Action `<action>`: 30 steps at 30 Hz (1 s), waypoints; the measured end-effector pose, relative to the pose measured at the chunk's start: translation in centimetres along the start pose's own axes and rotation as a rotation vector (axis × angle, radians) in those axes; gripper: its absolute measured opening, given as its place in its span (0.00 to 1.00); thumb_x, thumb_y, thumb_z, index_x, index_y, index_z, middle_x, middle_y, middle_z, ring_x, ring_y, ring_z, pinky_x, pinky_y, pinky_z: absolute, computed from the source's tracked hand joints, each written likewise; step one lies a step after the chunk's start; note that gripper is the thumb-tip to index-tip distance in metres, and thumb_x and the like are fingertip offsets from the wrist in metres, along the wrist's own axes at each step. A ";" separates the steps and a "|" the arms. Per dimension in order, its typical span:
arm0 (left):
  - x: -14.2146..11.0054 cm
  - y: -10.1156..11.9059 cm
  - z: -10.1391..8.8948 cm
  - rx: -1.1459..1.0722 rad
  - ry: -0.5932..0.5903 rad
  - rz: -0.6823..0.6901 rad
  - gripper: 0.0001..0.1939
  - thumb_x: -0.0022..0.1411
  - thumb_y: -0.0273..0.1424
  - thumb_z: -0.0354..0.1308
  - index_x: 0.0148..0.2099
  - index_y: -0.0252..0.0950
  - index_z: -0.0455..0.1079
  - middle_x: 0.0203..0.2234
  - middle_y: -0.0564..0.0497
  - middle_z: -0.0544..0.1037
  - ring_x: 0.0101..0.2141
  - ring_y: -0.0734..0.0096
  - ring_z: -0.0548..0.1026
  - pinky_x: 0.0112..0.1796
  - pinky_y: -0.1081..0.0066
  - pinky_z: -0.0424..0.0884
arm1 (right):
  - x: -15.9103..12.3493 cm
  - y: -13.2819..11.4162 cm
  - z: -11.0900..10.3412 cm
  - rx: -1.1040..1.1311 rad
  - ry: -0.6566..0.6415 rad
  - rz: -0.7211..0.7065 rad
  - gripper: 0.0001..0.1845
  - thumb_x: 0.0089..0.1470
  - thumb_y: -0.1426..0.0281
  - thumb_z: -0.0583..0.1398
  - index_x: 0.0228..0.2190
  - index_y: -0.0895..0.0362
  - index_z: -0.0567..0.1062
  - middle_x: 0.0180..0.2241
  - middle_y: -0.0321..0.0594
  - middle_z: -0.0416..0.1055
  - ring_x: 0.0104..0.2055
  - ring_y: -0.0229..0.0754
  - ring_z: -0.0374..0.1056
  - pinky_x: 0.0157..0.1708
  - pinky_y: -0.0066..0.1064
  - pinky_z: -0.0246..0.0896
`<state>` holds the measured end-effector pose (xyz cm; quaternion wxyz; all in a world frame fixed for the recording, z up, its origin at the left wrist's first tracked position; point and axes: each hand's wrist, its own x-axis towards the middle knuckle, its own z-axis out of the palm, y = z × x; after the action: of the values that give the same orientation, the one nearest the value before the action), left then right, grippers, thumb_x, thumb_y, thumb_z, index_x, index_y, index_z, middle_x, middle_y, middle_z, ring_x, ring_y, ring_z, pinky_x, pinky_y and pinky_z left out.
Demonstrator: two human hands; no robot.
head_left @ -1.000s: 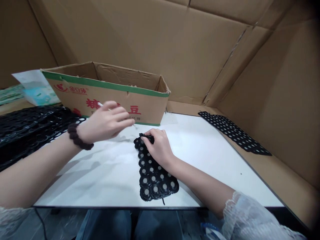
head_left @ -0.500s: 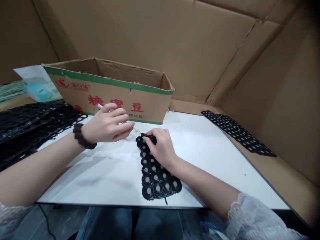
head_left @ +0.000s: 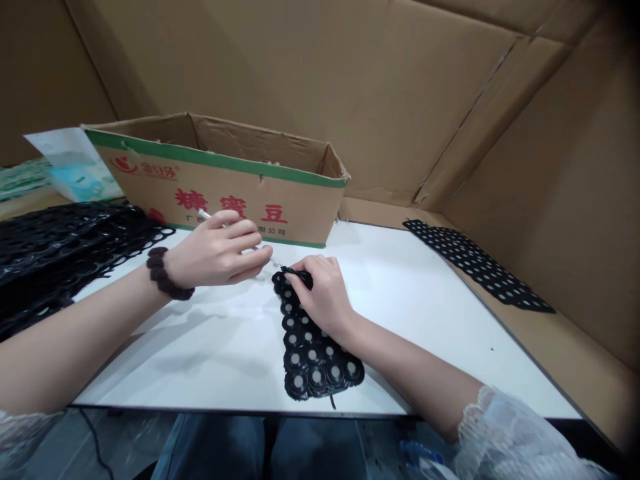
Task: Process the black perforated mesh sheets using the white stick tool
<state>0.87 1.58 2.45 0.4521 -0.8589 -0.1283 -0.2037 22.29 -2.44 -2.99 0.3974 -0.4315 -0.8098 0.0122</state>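
My left hand (head_left: 220, 252) is closed round a thin white-handled tool (head_left: 204, 215). Its slim tip points toward the top edge of a black sheet (head_left: 316, 357) covered in rows of round black cups with pale grey centres. Whether the tip touches the sheet is too fine to tell. My right hand (head_left: 326, 293) pinches the sheet's folded far end between thumb and fingers, covering part of it. The rest of the sheet lies flat toward the table's front edge, with a short black tail at its near end.
An open cardboard box (head_left: 305, 207) with a green rim stands behind my hands. A heap of black openwork strips (head_left: 65, 247) lies at left, near a tissue pack (head_left: 85, 180). Another dotted black sheet (head_left: 475, 267) lies at right. Cardboard walls (head_left: 350, 80) enclose the white table (head_left: 415, 300).
My left hand has shifted slightly to the right with the tool, toward the sheet's far end. My right hand keeps its pinch in the same place.
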 end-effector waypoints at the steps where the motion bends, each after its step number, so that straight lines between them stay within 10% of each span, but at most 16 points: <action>1: 0.0 0.0 -0.1 -0.002 -0.004 0.002 0.06 0.63 0.34 0.52 0.35 0.41 0.68 0.24 0.56 0.74 0.33 0.71 0.73 0.37 0.67 0.59 | 0.0 0.0 0.0 0.002 -0.001 0.003 0.04 0.56 0.72 0.58 0.29 0.56 0.68 0.30 0.38 0.74 0.35 0.43 0.67 0.40 0.35 0.54; 21: 0.6 1.1 -0.2 0.012 -0.107 0.010 0.08 0.65 0.28 0.47 0.38 0.42 0.68 0.26 0.55 0.76 0.33 0.70 0.72 0.37 0.66 0.59 | -0.1 0.0 0.4 -0.012 0.011 0.000 0.04 0.56 0.72 0.57 0.28 0.55 0.68 0.30 0.39 0.73 0.35 0.44 0.67 0.40 0.35 0.54; 30: -0.6 -1.0 -0.3 0.038 0.056 -0.064 0.04 0.61 0.32 0.56 0.38 0.39 0.68 0.25 0.55 0.77 0.32 0.68 0.73 0.38 0.64 0.61 | -0.1 0.1 0.2 0.037 0.025 0.022 0.04 0.55 0.72 0.58 0.28 0.55 0.68 0.30 0.39 0.74 0.36 0.43 0.68 0.41 0.35 0.55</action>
<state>-0.09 1.85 3.04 0.4649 -0.8396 -0.1469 -0.2394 22.29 -2.36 -3.20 0.4152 -0.4330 -0.7997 0.0259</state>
